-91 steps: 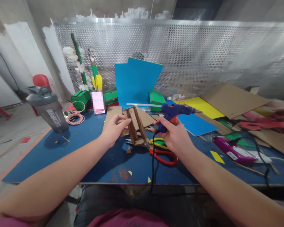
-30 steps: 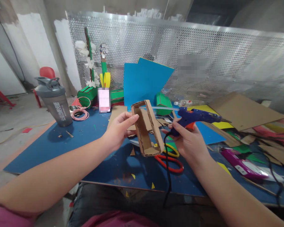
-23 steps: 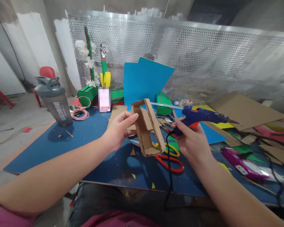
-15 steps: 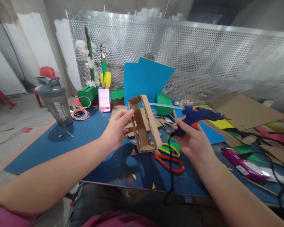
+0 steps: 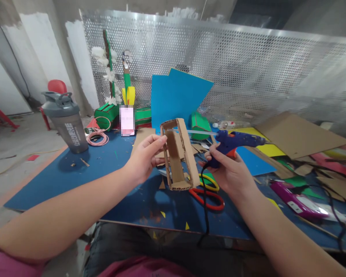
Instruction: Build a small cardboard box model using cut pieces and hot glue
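My left hand pinches the left side of an open cardboard box frame, holding it tilted above the table. My right hand is wrapped round the handle of a blue hot glue gun, whose nozzle points to the right. A clear glue stick sticks out of the gun's back end toward the box and passes across its upper part; whether they touch I cannot tell. The gun's black cord hangs over the table's front edge. Scissors with red and yellow handles lie beneath, between my hands.
On the blue table a grey shaker bottle stands at left, near a coiled pink cable and a phone. A purple power strip and cardboard sheets lie at right. Blue boards lean against the perforated metal panel.
The cardboard box has shifted slightly right and down with my left hand. The glue gun has moved a little left, bringing its glue stick across the box.
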Motion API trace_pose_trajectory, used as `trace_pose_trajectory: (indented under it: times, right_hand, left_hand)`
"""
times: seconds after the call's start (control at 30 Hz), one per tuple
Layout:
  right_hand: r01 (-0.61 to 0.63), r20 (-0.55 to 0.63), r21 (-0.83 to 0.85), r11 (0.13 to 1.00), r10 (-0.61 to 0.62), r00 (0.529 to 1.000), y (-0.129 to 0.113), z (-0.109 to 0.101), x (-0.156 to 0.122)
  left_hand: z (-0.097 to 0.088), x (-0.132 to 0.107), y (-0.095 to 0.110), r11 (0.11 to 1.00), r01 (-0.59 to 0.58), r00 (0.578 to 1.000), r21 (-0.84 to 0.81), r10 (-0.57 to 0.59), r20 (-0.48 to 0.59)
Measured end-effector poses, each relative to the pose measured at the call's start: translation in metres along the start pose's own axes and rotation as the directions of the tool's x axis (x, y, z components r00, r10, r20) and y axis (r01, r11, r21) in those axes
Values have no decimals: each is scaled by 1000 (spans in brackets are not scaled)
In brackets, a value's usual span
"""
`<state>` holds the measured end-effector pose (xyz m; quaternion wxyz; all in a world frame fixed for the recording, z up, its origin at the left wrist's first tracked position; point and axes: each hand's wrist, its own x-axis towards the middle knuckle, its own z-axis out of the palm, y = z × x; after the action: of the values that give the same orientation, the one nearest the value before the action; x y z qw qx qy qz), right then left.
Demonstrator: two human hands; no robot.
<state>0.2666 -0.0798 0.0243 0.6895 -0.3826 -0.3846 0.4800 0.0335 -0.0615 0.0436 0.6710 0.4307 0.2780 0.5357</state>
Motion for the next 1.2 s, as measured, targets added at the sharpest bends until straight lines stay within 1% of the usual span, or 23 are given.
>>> trace_pose_trajectory:
  times: [0.27,0.47,0.67,0.8,1.0,1.2]
  right_hand:
    - [-31,-26,-19,999,31,999,0,5,-1]
    - [3,-33,-42,999,-5,999,1,2,-2]
    - [90,-84,-38,995,-93,992,6,0,1]
    - [137,-81,-46,989,-141,987,8,-1,2]
    - [132,-99,-53,990,-137,986,9,-4,5]
    - [128,-132,-44,991,-133,982,4,0,3]
  left_hand:
    - [-1,0,0,1000,14,1000,19,-15,15]
    - [-1,-1,-1,999,-8,1000,37,8,15]
    - [-2,-1,-1,999,-11,1000,38,11,17]
    - [-2,-1,-1,1000,-14,1000,24,14,22]
    - [-2,-1,0,999,-17,1000,31,16,16]
    - [-1,-2,0,999,-28,999,35,27,17]
